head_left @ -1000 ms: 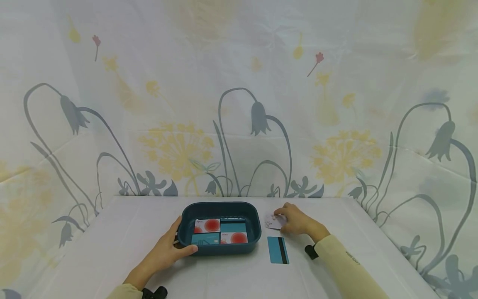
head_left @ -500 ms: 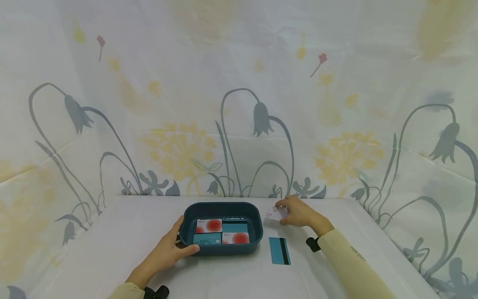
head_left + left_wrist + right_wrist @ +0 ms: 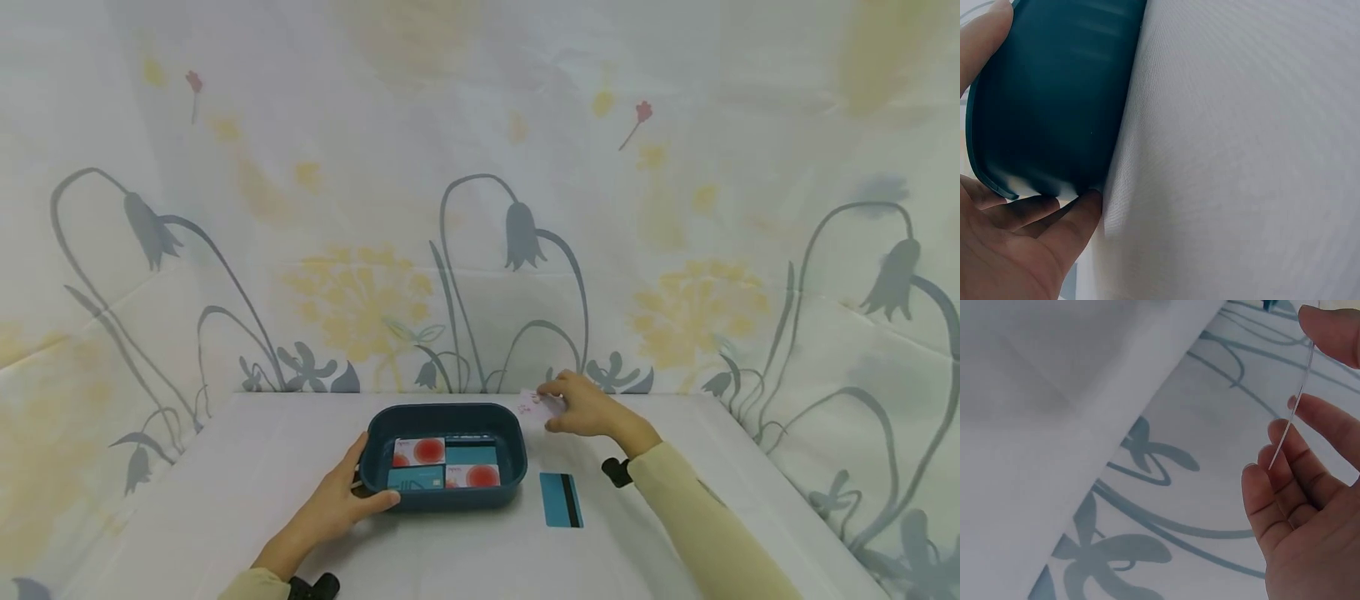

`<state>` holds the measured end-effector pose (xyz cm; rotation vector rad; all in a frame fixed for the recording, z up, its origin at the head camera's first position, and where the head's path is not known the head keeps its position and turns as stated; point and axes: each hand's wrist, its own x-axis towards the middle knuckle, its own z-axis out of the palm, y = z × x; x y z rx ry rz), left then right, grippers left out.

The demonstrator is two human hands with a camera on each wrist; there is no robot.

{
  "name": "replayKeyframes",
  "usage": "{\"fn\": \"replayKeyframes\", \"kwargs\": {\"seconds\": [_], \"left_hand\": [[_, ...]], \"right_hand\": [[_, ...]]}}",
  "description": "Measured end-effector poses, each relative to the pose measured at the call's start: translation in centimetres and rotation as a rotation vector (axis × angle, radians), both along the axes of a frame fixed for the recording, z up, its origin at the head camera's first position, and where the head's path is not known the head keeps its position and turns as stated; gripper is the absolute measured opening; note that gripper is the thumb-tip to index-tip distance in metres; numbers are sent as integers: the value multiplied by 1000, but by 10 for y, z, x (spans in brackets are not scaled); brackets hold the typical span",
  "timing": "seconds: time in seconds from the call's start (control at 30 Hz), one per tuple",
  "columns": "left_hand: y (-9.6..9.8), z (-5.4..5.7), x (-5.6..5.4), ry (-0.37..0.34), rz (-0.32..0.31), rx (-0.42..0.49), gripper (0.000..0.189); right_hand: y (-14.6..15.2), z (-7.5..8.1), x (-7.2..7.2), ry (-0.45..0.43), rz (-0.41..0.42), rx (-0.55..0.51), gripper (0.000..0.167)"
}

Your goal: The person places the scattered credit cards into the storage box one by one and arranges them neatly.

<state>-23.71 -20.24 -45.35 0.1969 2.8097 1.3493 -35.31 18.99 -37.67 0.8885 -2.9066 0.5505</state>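
Note:
My left hand [image 3: 332,502] grips the left end of a dark teal plastic tray [image 3: 457,500], thumb on the front rim and fingers against the end wall. In the left wrist view the tray's outer side [image 3: 1054,94] lies between thumb and fingers. Inside the tray are several flat cards, some blue and some white with a red disc [image 3: 482,476]. My right hand [image 3: 588,408] pinches a pale pinkish card [image 3: 529,406] between thumb and fingertips, above the table beyond the tray's right end. The right wrist view shows this card [image 3: 1303,378] edge-on and slightly bowed.
A blue card with a black stripe [image 3: 561,500] lies on the white table [image 3: 465,558], right of the tray. Behind the table hangs a cloth printed with grey and yellow flowers [image 3: 525,317].
My right hand has lifted the pale card off the table and moved it up and left, towards the tray's far right corner. The left hand and tray stay in place.

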Motion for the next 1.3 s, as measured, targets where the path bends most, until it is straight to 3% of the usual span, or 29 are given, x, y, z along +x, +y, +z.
{"fn": "replayKeyframes", "kwargs": {"seconds": [0.37, 0.67, 1.3], "left_hand": [[1, 5, 2, 7, -12, -14, 107], [1, 3, 0, 14, -18, -15, 107], [2, 4, 2, 20, -1, -15, 107]], "right_hand": [[-34, 21, 2, 64, 80, 15, 49], [-70, 27, 5, -2, 89, 41, 50], [-120, 12, -5, 5, 188, 55, 50]]}}
